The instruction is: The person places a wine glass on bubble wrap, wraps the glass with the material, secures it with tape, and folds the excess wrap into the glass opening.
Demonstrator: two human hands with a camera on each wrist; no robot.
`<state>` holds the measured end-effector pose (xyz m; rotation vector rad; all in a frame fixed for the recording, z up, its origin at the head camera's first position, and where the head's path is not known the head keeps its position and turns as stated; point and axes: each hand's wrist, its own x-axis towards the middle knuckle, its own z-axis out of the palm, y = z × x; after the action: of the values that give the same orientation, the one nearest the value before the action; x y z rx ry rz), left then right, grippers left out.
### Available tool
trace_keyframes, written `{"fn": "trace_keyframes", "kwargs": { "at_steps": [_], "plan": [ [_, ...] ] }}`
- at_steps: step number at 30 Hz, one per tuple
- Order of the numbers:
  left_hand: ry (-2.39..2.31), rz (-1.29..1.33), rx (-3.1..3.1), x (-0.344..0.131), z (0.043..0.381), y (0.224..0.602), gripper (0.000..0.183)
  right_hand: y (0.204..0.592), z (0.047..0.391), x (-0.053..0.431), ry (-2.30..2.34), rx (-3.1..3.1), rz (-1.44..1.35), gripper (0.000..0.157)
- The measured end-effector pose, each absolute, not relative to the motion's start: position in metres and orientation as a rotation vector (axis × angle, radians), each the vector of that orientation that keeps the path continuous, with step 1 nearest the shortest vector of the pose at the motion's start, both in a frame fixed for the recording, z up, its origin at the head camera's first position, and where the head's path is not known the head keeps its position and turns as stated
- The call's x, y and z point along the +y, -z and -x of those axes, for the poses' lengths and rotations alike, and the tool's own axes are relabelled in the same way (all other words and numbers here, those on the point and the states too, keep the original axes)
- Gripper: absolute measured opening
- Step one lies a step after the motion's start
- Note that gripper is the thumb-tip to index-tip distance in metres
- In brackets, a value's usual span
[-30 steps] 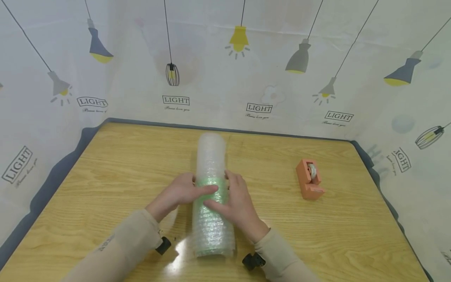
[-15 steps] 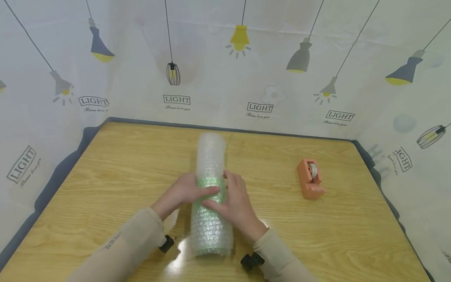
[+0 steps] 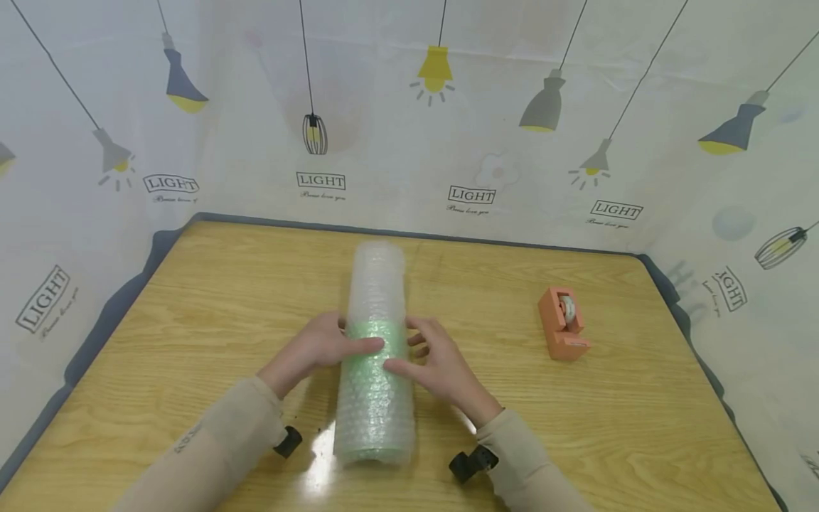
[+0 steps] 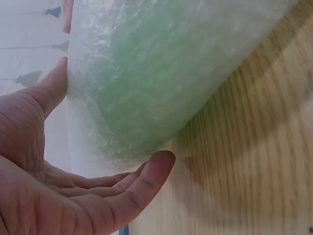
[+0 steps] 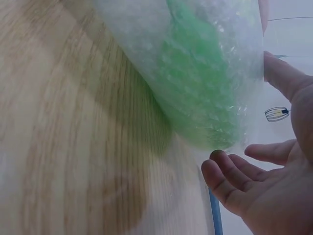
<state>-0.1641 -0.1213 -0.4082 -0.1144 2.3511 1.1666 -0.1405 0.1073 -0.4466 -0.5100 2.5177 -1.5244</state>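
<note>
A long roll of bubble wrap (image 3: 374, 405) lies on the wooden table, pointing away from me. Something green (image 5: 195, 73) shows through its clear layers around the middle; what it is stays hidden. My left hand (image 3: 323, 341) holds the roll from the left, thumb across the top and fingers along the lower side. In the left wrist view those fingers (image 4: 132, 196) reach round the roll's underside. From the right, my right hand (image 3: 444, 363) touches the top with its thumb. Its other fingers (image 5: 227, 178) are loosely bent, their tips right beside the wrap.
An orange tape dispenser (image 3: 563, 327) with a roll of clear tape stands on the right of the wooden table (image 3: 192, 320). A white cloth (image 3: 384, 107) printed with lamps hangs behind the table and along both sides.
The roll has shifted slightly left, and my left hand has moved left with it. My right hand's fingers have loosened and spread away from the roll's side. The dispenser stays put.
</note>
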Motion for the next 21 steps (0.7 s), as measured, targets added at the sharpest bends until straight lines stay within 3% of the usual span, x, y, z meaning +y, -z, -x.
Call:
{"fn": "trace_keyframes", "kwargs": {
  "at_steps": [7,15,21],
  "plan": [
    [-1.091,0.144,2.379,-0.130,0.162,0.410,0.102,0.451,0.142,0.108,1.537,2.435,0.541,0.078],
    [-1.065,0.121,2.401,-0.136,0.161,0.410,0.090,0.452,0.141,0.105,1.590,2.346,0.592,0.082],
    [-1.108,0.064,2.376,-0.138,0.161,0.408,0.091,0.449,0.140,0.103,1.598,2.369,0.669,0.081]
  ]
}}
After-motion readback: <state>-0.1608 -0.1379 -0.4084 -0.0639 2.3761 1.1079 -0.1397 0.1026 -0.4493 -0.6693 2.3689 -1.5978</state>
